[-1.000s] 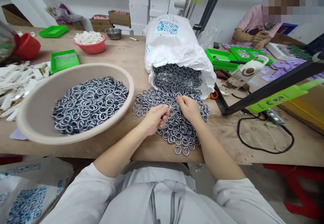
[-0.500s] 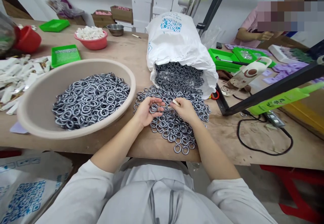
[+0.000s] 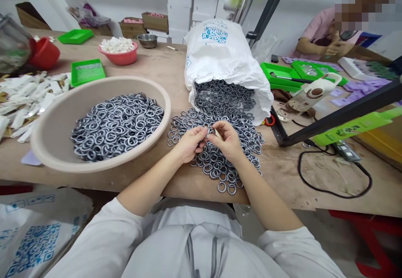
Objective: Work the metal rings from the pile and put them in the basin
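My left hand [image 3: 190, 143] and my right hand [image 3: 226, 140] meet above a loose pile of grey metal rings [image 3: 220, 160] on the wooden table. Both pinch one metal ring [image 3: 210, 132] between their fingertips. My right hand also holds a small pale piece against that ring. Behind the pile lies a white sack [image 3: 222, 60] on its side, with more rings spilling from its mouth. To the left stands a wide beige basin [image 3: 50, 140] holding many rings [image 3: 117, 125].
White strips [image 3: 25, 98] are heaped at far left beside green trays [image 3: 87, 71] and a red bowl of white bits [image 3: 119, 52]. A black stand leg [image 3: 333, 117], a cable [image 3: 339, 181] and green trays [image 3: 282, 75] lie at right. Another person [image 3: 323, 35] sits at far right.
My left hand held a ring in its open palm half a second ago; now both hands have come together and pinch the ring between them.
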`<state>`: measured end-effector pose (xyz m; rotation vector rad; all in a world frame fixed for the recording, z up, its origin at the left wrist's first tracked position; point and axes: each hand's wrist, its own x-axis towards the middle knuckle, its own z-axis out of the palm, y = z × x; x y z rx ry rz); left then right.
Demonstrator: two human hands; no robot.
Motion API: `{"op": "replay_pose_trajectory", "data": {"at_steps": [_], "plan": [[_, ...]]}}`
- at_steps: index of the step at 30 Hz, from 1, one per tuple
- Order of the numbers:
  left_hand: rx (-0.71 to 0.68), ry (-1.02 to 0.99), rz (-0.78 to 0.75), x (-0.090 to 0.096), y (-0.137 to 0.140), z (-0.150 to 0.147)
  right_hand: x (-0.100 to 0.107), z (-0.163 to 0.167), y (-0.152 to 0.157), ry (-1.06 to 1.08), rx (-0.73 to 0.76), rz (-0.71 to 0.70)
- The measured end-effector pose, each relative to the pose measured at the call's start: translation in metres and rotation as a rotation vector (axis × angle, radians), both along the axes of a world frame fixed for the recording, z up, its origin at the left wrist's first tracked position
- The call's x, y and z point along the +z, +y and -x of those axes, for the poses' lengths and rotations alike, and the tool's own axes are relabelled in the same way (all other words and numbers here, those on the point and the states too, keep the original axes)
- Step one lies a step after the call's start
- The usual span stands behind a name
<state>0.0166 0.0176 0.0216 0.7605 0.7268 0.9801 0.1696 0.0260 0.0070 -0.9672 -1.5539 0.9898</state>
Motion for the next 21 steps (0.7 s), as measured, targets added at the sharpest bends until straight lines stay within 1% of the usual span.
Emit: {"op": "replay_pose_trajectory", "data": {"at_steps": [2,7,10,11,13,16,18,21], "plan": [[-0.005,0.004,-0.014,0.000,-0.001,0.000,-0.001,-0.001,0.000,0.018,0.009,0.021],[-0.081,0.026,0.023,0.001,-0.003,-0.002,-0.002,0.000,0.002,-0.036,-0.018,-0.035],[-0.072,0.030,0.038,0.002,-0.003,-0.002,-0.002,-0.002,0.002,-0.077,-0.084,-0.064],[-0.051,0.024,0.036,0.002,-0.003,-0.002,-0.001,-0.003,0.001,-0.121,-0.118,-0.091],[-0.004,0.010,0.034,0.003,-0.003,-0.002,0.003,-0.004,-0.002,-0.284,-0.168,-0.188],[0.058,0.009,0.049,0.004,-0.003,-0.002,0.009,-0.003,-0.011,-0.566,-0.177,-0.353],[0.076,0.015,0.065,0.004,-0.004,-0.003,0.012,-0.001,-0.015,-0.663,-0.178,-0.402],[0.065,0.010,0.067,0.004,-0.005,-0.004,0.013,0.001,-0.017,-0.712,-0.174,-0.415]]}}
